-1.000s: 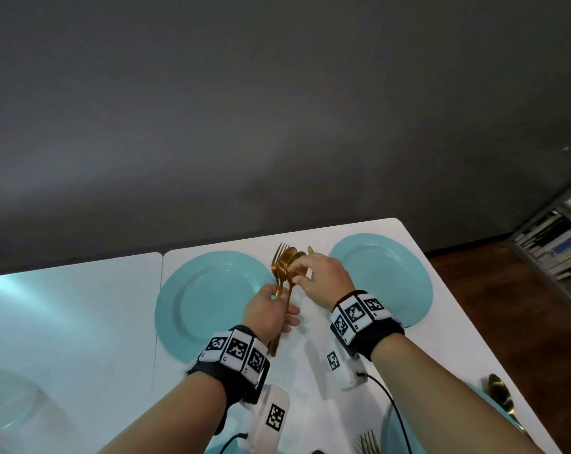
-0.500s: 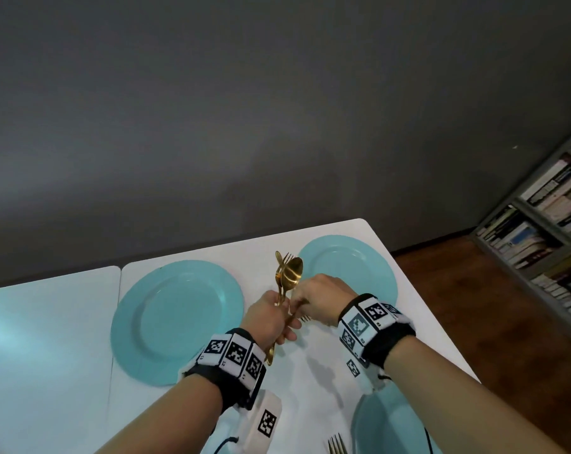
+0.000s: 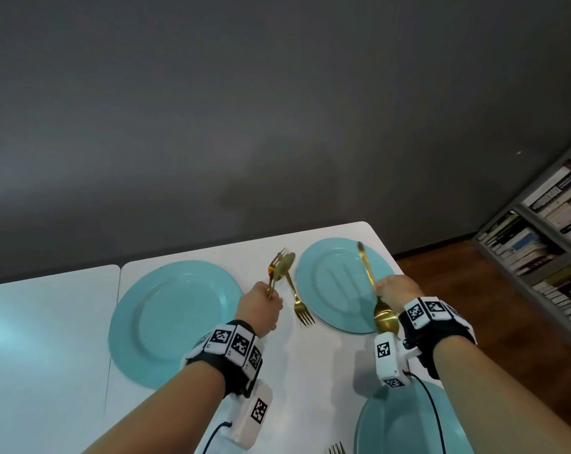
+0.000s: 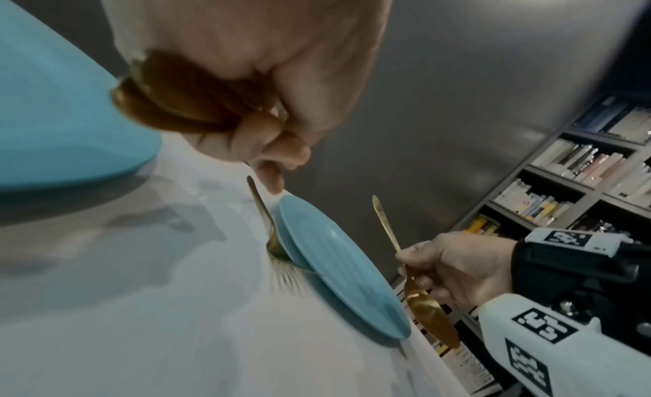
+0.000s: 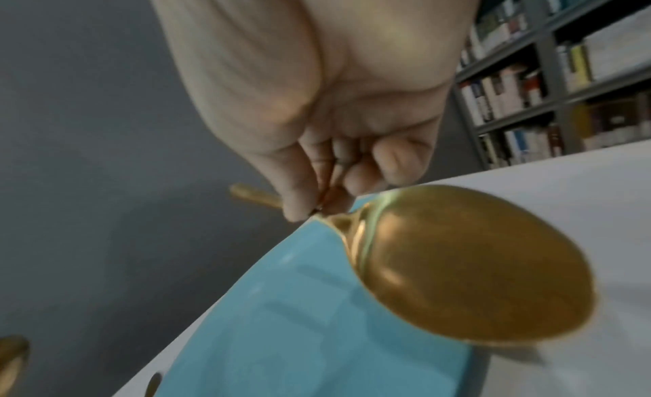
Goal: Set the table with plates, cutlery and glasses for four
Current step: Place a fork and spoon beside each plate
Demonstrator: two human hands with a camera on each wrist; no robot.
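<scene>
— Where's the cutlery?
— Left hand grips a gold fork and spoon; right hand pinches a spoon over the far plate — one fork lies on the desk.

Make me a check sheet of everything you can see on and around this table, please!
Surface: white table, with a seam where two tops meet.
Job's things: three turquoise plates in view: left plate, far plate, near plate. A gold fork lies between the left and far plates. Another fork's tines show at the bottom edge. No glasses seen.
Clutter: nothing seen.
Grippers: left hand grips a bunch of gold cutlery; right hand pinches a gold spoon over the far plate's edge.
Cables: black cables run from the white wrist cameras.
Surroundings: grey wall, wooden floor, bookshelf at right.
</scene>
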